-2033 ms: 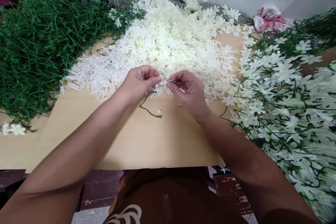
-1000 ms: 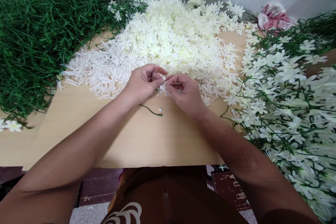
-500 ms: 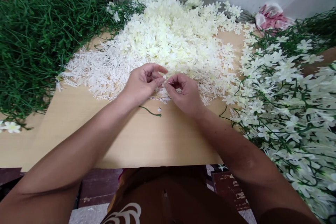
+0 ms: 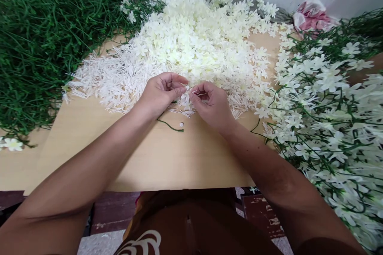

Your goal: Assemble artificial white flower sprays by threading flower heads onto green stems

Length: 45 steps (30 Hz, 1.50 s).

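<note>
My left hand is closed in a pinch on a small white flower piece, its details partly hidden by the fingertips. Close beside it, my right hand pinches a thin white stamen, and the fingertips of both hands almost meet. Behind and under the hands spreads a heap of white stamens. Farther back rises a pile of cream-white artificial flowers. On the board, nearer my body, lie a green plastic stem and a tiny white round piece.
A big mound of green stems covers the left side. Assembled white flowers on stems crowd the right edge. A pink and white cloth lies by the tiled wall. The tan board ends just before my lap.
The two hands stay nearly in place, fingertips shifting slightly at the small white piece. The view has moved a little.
</note>
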Each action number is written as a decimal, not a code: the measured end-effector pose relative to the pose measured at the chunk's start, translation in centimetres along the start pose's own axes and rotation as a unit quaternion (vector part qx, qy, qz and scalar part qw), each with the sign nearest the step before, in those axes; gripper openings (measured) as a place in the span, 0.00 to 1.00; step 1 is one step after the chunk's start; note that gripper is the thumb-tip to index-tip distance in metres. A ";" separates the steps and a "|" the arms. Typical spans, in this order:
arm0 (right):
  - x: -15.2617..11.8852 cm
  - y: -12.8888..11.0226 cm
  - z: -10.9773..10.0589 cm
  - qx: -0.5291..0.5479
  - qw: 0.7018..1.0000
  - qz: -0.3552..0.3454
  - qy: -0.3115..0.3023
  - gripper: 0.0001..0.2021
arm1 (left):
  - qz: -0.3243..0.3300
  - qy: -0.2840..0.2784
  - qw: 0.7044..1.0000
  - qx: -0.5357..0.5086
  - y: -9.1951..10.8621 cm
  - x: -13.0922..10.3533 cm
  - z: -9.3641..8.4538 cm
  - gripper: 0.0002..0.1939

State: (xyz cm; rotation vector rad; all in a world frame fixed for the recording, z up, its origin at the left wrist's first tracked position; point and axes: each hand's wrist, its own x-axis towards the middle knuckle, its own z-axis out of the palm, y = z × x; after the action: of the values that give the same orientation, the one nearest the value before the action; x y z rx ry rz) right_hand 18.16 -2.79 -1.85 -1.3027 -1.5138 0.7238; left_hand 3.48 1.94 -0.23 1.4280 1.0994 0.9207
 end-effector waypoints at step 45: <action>0.2 0.2 0.1 0.225 0.973 0.025 -0.033 0.17 | -0.081 -0.069 0.990 -0.093 1.8 -1.1 0.4 0.06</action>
State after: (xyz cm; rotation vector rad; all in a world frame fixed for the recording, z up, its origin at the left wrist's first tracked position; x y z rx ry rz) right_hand 18.19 -2.49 -2.02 -0.9814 -1.2727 1.0807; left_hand 3.82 0.75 1.54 1.2118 0.9845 0.7756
